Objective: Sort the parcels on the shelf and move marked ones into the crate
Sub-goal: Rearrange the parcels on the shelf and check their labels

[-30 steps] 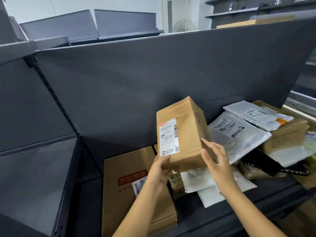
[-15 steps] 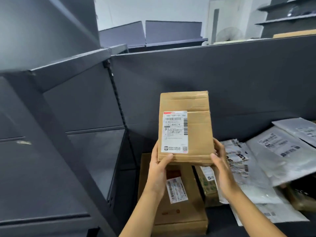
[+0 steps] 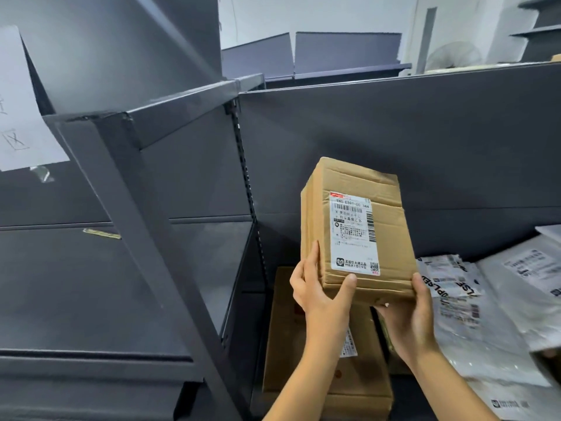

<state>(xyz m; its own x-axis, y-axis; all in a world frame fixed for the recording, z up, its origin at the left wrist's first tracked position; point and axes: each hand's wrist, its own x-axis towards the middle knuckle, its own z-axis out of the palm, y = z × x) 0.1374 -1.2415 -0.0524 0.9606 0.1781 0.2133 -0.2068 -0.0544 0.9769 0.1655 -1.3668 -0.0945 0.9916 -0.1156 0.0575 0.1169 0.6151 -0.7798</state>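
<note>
Both forearms came up from the bottom edge. The left hand (image 3: 318, 296) had its grip closed on the lower left corner of the box (image 3: 385, 238), with the thumb laid across the front under the label (image 3: 353, 235). The right hand (image 3: 409, 317) cupped the lower right corner from beneath, thumb up the side, so its grip was also closed on the box. The box was held in the air, upright and slightly tilted, with the label facing the camera.

Directly under it a flat carton (image 3: 364, 378) lay on the shelf. A heap of white mailers (image 3: 473, 329) crowded in just to the right, reaching the right edge of view. Behind the box stood the dark back panel (image 3: 394, 141), close enough to block any move straight back.

To the left, a slotted rail (image 3: 246, 177) marked the bay's edge. A grey post (image 3: 145, 253) slanted across in front of the next bay's deck (image 3: 91, 284). A paper sheet (image 3: 21, 110) hung at the far left.

Over the panel's top edge the room opened out to more shelving (image 3: 334, 53) and a fan (image 3: 452, 56).
</note>
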